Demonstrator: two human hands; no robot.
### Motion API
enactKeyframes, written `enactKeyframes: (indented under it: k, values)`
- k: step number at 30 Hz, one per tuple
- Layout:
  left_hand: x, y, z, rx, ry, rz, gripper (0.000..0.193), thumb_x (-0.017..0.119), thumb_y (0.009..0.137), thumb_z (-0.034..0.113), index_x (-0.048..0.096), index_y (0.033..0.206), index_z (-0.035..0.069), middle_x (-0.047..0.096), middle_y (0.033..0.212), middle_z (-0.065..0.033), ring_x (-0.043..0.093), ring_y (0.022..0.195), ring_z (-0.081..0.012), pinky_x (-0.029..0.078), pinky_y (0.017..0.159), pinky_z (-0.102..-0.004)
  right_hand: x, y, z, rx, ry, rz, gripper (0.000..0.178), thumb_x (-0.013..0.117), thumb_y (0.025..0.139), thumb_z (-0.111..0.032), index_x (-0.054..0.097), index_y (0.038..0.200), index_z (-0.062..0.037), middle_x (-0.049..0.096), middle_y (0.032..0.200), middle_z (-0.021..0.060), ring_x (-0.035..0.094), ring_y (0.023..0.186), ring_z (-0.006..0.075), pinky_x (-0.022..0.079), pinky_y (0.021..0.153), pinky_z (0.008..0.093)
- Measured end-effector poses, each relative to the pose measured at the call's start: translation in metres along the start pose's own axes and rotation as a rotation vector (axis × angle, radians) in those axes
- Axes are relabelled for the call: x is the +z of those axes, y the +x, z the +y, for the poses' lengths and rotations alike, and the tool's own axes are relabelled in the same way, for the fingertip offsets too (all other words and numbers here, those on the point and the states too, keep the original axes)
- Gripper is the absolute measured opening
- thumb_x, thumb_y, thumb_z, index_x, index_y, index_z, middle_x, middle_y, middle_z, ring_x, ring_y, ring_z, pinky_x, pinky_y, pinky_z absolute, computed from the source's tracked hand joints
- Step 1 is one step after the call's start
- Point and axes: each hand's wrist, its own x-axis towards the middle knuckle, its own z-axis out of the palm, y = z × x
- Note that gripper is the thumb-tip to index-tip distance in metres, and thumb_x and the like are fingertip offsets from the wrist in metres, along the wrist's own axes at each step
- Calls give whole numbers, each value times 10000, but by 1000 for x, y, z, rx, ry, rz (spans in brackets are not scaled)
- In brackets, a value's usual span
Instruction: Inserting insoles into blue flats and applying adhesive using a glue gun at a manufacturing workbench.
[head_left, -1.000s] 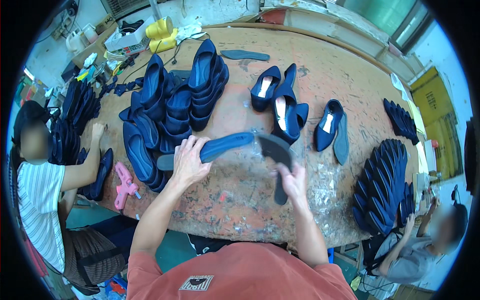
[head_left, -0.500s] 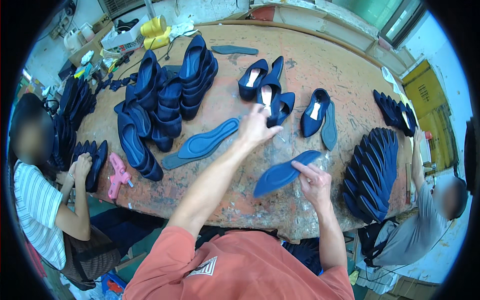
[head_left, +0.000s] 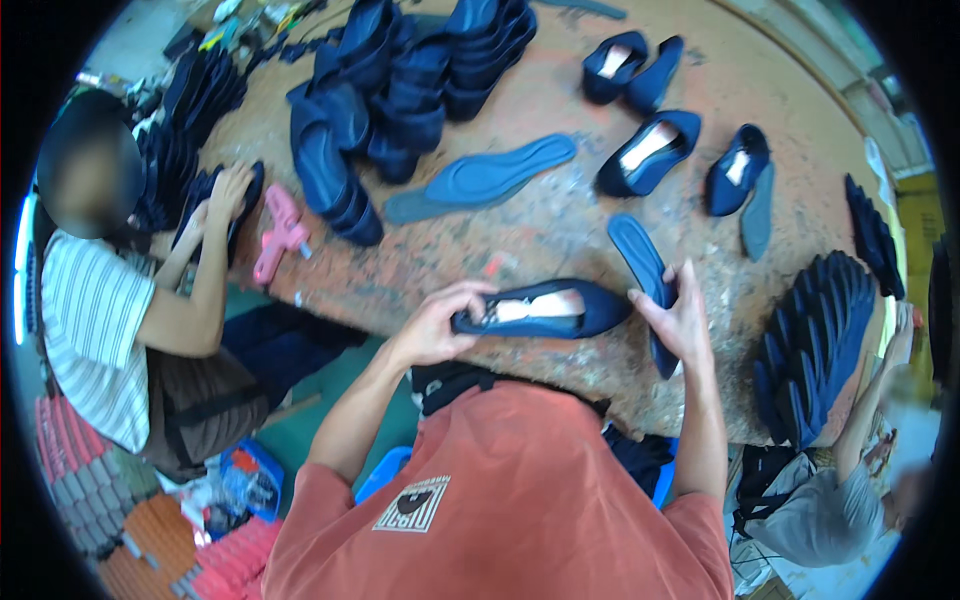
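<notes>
Gripping, left hand point(head_left: 438, 326): navy flat point(head_left: 603, 313), near edge of table point(head_left: 410, 272)
Right hand point(head_left: 682, 322): pinching insole point(head_left: 633, 243)
Insole: fitting step, probably needs toe-first aim next

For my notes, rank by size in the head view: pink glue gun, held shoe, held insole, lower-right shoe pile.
1. Lower-right shoe pile
2. Held shoe
3. Held insole, nearly as long, narrower
4. Pink glue gun

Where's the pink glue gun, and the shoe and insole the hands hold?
Glue gun point(head_left: 283, 234), head view: its body.
Held shoe point(head_left: 597, 307), head view: its toe.
Held insole point(head_left: 638, 252), head view: its upper end.
</notes>
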Motion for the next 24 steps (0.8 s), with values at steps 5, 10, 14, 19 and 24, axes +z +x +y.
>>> enactKeyframes:
  k: [5, 10, 14, 19, 24]
  values:
    - [2, -11, 31, -92, 78, 157, 1033, 980, 661, 151, 488, 1565, 66, 569, 1542, -186, 552, 1434, -342, 459, 1184, -432, 31, 9, -53, -539, 76, -437, 288, 851, 791, -197, 699, 1002, -74, 718, 1006, 89, 708, 964, 342, 560, 796, 435]
    - [3, -23, 16, -185, 118, 172, 886, 980, 670, 166, 611, 1467, 57, 662, 1438, -190, 632, 1350, -336, 507, 1130, -425, 79, 11, -62, -643, -181, -501, 272, 775, 861, -205, 796, 1131, -179, 727, 987, 60, 733, 906, 309, 561, 768, 456]
    - [4, -22, 14, -317, -113, 205, 777, 976, 699, 134, 671, 1406, 33, 721, 1352, -177, 694, 1239, -245, 549, 1067, -383, 98, 13, -68, -667, -183, -543, 291, 752, 874, -207, 801, 1161, -203, 732, 981, 67, 740, 906, 310, 573, 726, 461]
    - [5, -21, 16, -323, -161, 188, 803, 967, 725, 104, 634, 1451, 28, 716, 1356, -149, 692, 1203, -196, 559, 1052, -366, 108, 10, -70, -683, -192, -566, 302, 742, 867, -197, 793, 1165, -188, 727, 1003, 81, 739, 911, 326, 585, 728, 471]
    - [3, -18, 24, -282, -31, 196, 797, 979, 669, 96, 662, 1398, 40, 706, 1336, -165, 671, 1264, -288, 564, 1040, -401, 111, 9, -71, -722, -335, -595, 408, 757, 877, -249, 754, 1281, -200, 673, 1069, 69, 716, 1015, 288, 578, 774, 439]
